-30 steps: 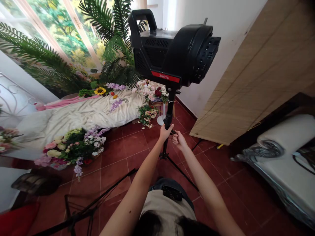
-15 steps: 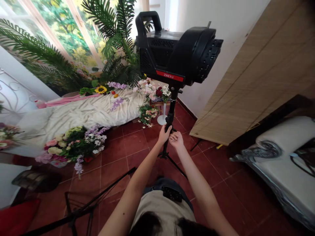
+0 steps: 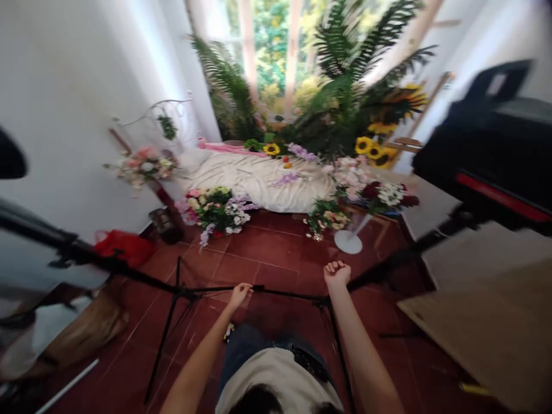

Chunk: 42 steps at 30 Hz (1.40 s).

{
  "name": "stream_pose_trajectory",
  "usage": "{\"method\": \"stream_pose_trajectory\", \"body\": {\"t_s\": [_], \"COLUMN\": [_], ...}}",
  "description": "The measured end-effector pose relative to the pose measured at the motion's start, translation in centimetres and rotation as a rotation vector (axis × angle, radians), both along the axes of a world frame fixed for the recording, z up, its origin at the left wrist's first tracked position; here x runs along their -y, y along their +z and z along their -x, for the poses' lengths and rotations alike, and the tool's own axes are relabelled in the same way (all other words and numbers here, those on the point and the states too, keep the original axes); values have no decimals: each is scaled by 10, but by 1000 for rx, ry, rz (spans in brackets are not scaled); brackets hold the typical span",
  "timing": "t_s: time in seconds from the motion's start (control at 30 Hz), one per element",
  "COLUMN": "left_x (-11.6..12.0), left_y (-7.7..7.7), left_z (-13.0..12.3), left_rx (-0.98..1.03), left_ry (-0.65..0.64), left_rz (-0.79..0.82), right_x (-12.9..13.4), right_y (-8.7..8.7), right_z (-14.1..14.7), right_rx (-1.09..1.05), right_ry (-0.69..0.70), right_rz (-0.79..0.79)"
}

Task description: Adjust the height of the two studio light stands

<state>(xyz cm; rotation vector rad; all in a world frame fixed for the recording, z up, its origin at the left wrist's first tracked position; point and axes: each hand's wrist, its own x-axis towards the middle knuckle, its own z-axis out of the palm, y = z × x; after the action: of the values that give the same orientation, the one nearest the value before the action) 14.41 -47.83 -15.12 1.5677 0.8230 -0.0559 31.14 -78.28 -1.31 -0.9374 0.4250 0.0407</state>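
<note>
My right hand (image 3: 337,273) is loosely curled into a fist, beside the black stand (image 3: 379,271) that carries a studio light (image 3: 487,144). It looks apart from the pole, and nothing shows in the fingers. In front of my body hangs my left hand (image 3: 241,294), its fingers curled together and somewhat blurred, with nothing visible in them. A leg of another black stand (image 3: 133,277) passes behind that hand; I see no grip on it. The studio light is a bulky black housing with a top handle and a red strip, smeared by motion.
Ahead is a low bed with a cream blanket (image 3: 245,175), flower bunches (image 3: 219,207) and a white vase (image 3: 348,241). Palm fronds (image 3: 340,86) stand before the window. Tripod legs spread over the red tiles (image 3: 276,247). A red bag (image 3: 125,247) lies left, a tan panel (image 3: 487,328) right.
My view has swung left, so the studio light now appears far right. Both hands have let go of or left the light's stand; my left hand has moved away leftward and down.
</note>
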Motion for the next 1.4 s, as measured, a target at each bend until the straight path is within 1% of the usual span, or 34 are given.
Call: {"method": "stream_pose_trajectory", "body": {"t_s": [0.07, 0.17, 0.23, 0.33, 0.43, 0.5, 0.53, 0.63, 0.7, 0.73, 0.8, 0.83, 0.87, 0.93, 1.0, 1.07, 1.13, 1.23, 1.3, 1.4], "left_x": [-58, -140, -193, -267, -327, -357, -368, -389, -395, -397, -403, -407, -411, -423, -434, -444, -449, -452, -451, -451], "left_y": [17, 52, 76, 109, 137, 152, 157, 166, 165, 163, 158, 155, 152, 146, 141, 136, 131, 124, 120, 115], "left_z": [31, 73, 97, 125, 142, 147, 148, 151, 154, 156, 160, 162, 164, 168, 172, 174, 176, 178, 180, 182], "left_rx": [-24, -45, -85, -120, -127, -105, -86, -46, -51, -58, -61, -48, -21, 54, 111, 134, 174, 283, 339, 388], "left_ry": [153, 409, 564, 737, 870, 904, 899, 858, 886, 923, 993, 1001, 981, 874, 748, 672, 637, 596, 581, 574], "left_rz": [-77, -233, -330, -416, -553, -656, -699, -775, -802, -817, -847, -853, -842, -766, -668, -605, -583, -585, -583, -554], "right_x": [-43, -115, -166, -242, -315, -364, -388, -459, -505, -527, -567, -586, -603, -634, -659, -680, -698, -723, -739, -758], "right_y": [3, 13, 21, 35, 47, 54, 57, 68, 75, 78, 81, 81, 80, 75, 67, 61, 56, 54, 55, 57], "right_z": [-4, -2, 3, 18, 36, 48, 53, 69, 80, 86, 100, 108, 116, 132, 149, 164, 177, 193, 200, 201], "right_rx": [-13, 2, 53, 140, 144, 136, 144, 200, 241, 291, 461, 560, 652, 787, 907, 1056, 1195, 1359, 1450, 1579], "right_ry": [121, 305, 439, 629, 783, 878, 930, 1100, 1214, 1281, 1415, 1472, 1517, 1572, 1597, 1607, 1620, 1644, 1646, 1642], "right_rz": [-19, -20, 18, 51, 11, -6, 1, 69, 144, 222, 444, 556, 651, 773, 860, 956, 1047, 1188, 1269, 1347]}}
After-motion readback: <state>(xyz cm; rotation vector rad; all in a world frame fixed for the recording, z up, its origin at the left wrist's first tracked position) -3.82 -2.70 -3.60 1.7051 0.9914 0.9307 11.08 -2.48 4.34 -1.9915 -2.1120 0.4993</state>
